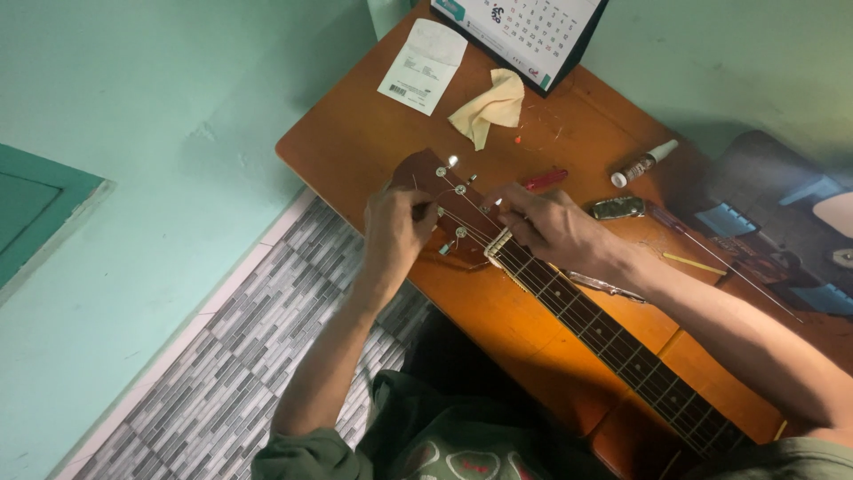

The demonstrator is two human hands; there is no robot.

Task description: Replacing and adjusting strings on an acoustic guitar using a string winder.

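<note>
guitar neck (613, 342) cut off at 5 o'clock edge; desk calendar (524, 31) cropped at 12 o'clock; left hand (397, 233) hides tuner pegs; strings too thin to count.

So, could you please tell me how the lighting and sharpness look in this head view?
Head view: dim, warm light; small glints on the tuning pegs of the guitar headstock; left hand and right hand slightly soft; straight edges of the table bow slightly, suggesting wide-angle distortion.
</note>
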